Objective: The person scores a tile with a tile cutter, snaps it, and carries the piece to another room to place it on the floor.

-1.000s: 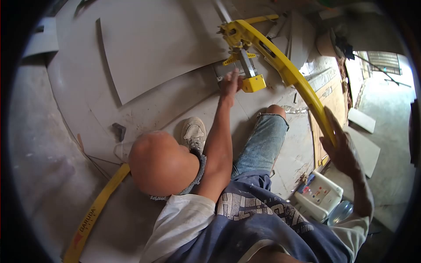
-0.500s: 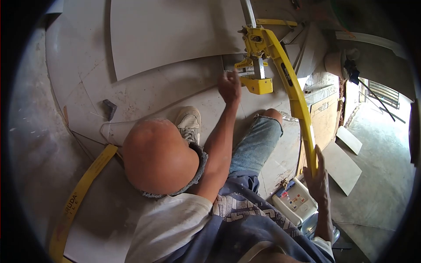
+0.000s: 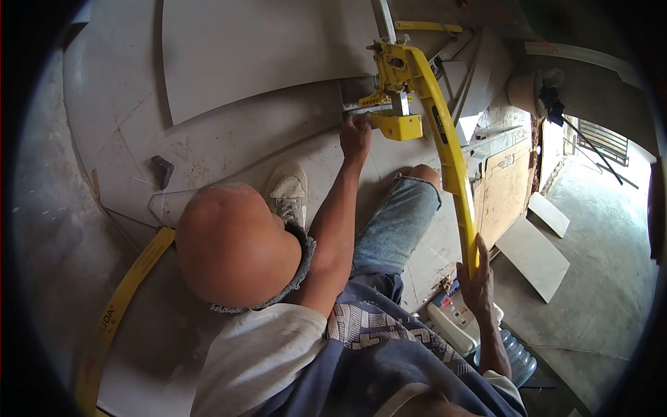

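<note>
A yellow manual tile cutter (image 3: pixel 403 76) stands on grey floor tiles, its long curved handle (image 3: pixel 448 153) sweeping down to the right. My left hand (image 3: pixel 356 134) reaches forward and presses its fingers on a narrow tile piece (image 3: pixel 358 108) right beside the cutter's yellow breaker foot (image 3: pixel 397 126). My right hand (image 3: pixel 478 281) is closed around the lower end of the handle. My bare left knee (image 3: pixel 233 243) and my right leg in torn jeans (image 3: pixel 396 222) lie between the hands.
A large grey tile (image 3: pixel 264 48) lies at the top left over other tiles. A yellow strap (image 3: pixel 114 313) runs along the lower left. A white box (image 3: pixel 451 323) and a plastic bottle (image 3: pixel 514 351) sit by my right hand. Loose tile offcuts (image 3: pixel 535 254) lie at the right.
My left hand went from raised and clenched back down onto the tile piece by the cutter's foot. My right hand slid further down the handle and closed on its end.
</note>
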